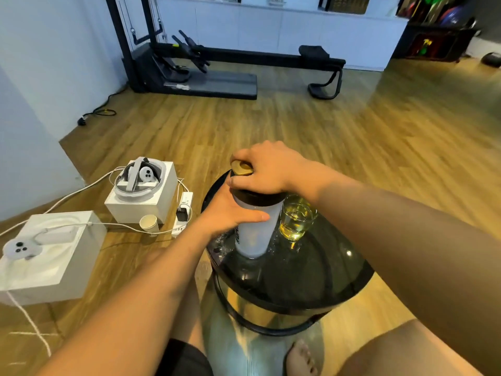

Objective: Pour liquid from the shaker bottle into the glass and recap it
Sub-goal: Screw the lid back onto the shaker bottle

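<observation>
A white shaker bottle [253,237] stands upright on the round dark glass table [303,283]. My left hand [230,213] wraps around its upper body from the left. My right hand [267,168] lies over its black lid [260,198], fingers curled around the rim next to the gold flip cap [240,167]. Just right of the bottle, touching or nearly touching it, stands a clear glass [296,218] holding yellowish liquid. Water drops lie on the table around the bottle's base.
On the wooden floor to the left are two white boxes [67,256] holding a headset and controllers, a paper cup [149,223], a power strip [183,213] and cables. A black exercise machine [217,66] stands at the back. My bare knees and foot are below the table.
</observation>
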`<state>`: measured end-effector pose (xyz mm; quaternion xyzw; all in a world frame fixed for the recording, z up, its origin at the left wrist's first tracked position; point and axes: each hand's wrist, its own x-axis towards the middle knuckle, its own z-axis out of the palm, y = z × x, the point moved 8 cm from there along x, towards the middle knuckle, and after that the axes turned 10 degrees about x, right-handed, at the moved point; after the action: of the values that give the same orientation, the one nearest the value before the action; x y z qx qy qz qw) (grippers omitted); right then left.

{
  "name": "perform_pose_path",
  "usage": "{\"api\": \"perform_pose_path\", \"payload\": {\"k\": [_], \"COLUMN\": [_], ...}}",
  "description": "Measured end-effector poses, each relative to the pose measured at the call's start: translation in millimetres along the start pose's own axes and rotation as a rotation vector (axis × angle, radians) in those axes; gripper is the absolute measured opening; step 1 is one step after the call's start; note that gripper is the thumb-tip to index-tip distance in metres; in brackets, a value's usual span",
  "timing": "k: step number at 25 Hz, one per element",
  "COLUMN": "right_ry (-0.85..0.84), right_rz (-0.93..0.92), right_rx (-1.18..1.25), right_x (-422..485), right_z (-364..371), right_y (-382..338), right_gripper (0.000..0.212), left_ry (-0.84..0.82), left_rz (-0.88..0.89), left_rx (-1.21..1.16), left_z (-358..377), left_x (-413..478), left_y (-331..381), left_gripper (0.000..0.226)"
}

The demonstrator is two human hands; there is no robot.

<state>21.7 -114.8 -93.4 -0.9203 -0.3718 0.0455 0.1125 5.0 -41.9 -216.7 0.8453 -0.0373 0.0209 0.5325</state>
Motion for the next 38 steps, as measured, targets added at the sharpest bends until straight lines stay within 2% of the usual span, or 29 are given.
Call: {"api": "perform_pose_path", "payload": {"k": [4, 8, 10, 14, 16, 18, 20, 21, 24, 25, 26, 28, 31, 33, 35, 36, 37, 38], "right_ry": [-0.119, -0.12, -0.155, -0.386, -0.373, -0.19, 0.037, 0.072, 0.0, -0.011, -0.028, -0.071, -0.117, -0.161, -0.094, -0.008, 0.071, 0.093], "right_rz": [0.242, 0.45, 0.525, 0.758, 0.829, 0.761, 0.508, 0.379, 0.226, 0.213, 0.202, 0.179, 0.052, -0.03, -0.068, -0.052, 0.016, 0.155], "right_rx": [0.042, 0.079, 0.144, 0.467, 0.468, 0.344, 0.211, 0.223, 0.188, 0.209, 0.295, 0.436, 0.371, 0.392, 0.452, 0.396, 0.234, 0.009], "right_x": [-2.3, -7.7, -15.0, -46.7, -57.4, -55.8, -44.2, -39.0, -28.6, -25.9, -23.7, -23.3, -18.5, -20.4, -22.9, -22.9, -22.9, -24.6], "right_z": [-7.0, -8.7, -11.4, -1.3, -3.2, -19.2, -37.4, -37.8, -22.3, -23.4, -25.6, -28.0, -18.4, -11.5, -19.9, -28.1, -34.1, -37.1], "right_y": [4.0, 8.2, 9.3, 17.2, 30.2, 43.7, 37.3, 25.2, 2.5, 1.0, 0.9, -2.7, -26.9, -49.4, -57.2, -53.8, -45.3, -33.2], "right_gripper": [0.069, 0.066, 0.076, 0.104, 0.112, 0.105, 0.092, 0.085, 0.066, 0.057, 0.049, 0.046, 0.052, 0.051, 0.043, 0.04, 0.043, 0.056], "left_ry": [0.109, 0.176, 0.197, 0.204, 0.213, 0.223, 0.227, 0.223, 0.194, 0.184, 0.179, 0.159, 0.165, 0.166, 0.172, 0.173, 0.16, 0.147], "left_rz": [-0.047, -0.041, -0.035, -0.008, -0.02, -0.034, -0.046, -0.055, -0.105, -0.114, -0.112, -0.102, -0.108, -0.127, -0.157, -0.167, -0.174, -0.171], "left_rx": [0.055, 0.052, 0.03, 0.012, 0.014, 0.009, 0.012, 0.018, 0.06, 0.066, 0.071, 0.091, 0.103, 0.1, 0.072, 0.065, 0.062, 0.068], "left_z": [1.9, 3.1, 4.0, 3.5, 2.6, 2.9, 4.3, 4.4, 4.0, 3.3, 2.7, 2.4, 1.9, 3.6, 4.2, 4.2, 5.5, 7.0], "left_x": [-8.1, -17.8, -22.4, -24.8, -26.0, -26.2, -25.9, -25.6, -26.0, -25.7, -25.2, -23.6, -24.3, -25.9, -27.4, -26.5, -24.7, -23.1], "left_y": [1.2, 9.9, 13.1, 14.4, 13.9, 14.6, 13.0, 11.2, 8.2, 7.9, 7.0, 7.6, 8.8, 6.5, 5.3, 3.2, 1.2, 0.9], "left_gripper": [0.108, 0.124, 0.123, 0.117, 0.108, 0.105, 0.108, 0.111, 0.131, 0.129, 0.12, 0.105, 0.097, 0.084, 0.081, 0.085, 0.09, 0.095]}}
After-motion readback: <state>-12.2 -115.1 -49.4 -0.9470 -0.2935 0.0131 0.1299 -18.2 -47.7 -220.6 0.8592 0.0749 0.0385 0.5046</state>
